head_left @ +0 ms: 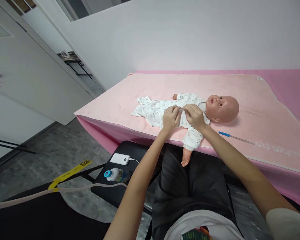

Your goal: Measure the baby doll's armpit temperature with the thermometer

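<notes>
Shirt, doll crosswise — head right, legs left

No text you can read for certain. To your right, faint white lettering on pink blanket, seemingly upside down. To your left, black print on yellow strip, too small.

Doll: on blanket, beneath left hand and right hand; head right of right hand, feet left of left hand. Stick: on blanket, right of right hand. Power bank, bottle: on chair, lower left of left hand, bottle in front of power bank. Wall: beyond both hands, behind blanket.
</notes>
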Available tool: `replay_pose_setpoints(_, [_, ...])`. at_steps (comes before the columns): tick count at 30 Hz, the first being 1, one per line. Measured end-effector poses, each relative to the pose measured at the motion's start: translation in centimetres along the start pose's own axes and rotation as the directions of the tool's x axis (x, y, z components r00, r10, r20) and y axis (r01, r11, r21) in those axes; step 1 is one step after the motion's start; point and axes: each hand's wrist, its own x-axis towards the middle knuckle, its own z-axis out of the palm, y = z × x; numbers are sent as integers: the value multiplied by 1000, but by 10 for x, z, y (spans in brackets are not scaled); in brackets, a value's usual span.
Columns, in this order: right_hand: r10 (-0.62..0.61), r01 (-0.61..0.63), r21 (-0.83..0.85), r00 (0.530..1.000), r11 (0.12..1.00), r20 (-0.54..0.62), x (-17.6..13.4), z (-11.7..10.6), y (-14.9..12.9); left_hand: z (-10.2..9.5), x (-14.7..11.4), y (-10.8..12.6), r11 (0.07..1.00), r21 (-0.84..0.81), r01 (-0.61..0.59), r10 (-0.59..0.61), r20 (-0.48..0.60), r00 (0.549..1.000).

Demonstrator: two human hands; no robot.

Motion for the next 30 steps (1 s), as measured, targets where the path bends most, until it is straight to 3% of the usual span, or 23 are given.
replay_pose_setpoints(11, [131, -125, -68, 987, 990, 94, -2, 10, 3, 1, 0, 0, 999, -34, -8, 8, -11, 1000])
replay_pose_setpoints(30, [149, -135, -126, 983, 983, 111, 0, 10, 1, 5, 0, -2, 999, 18, -47, 48, -44, 998])
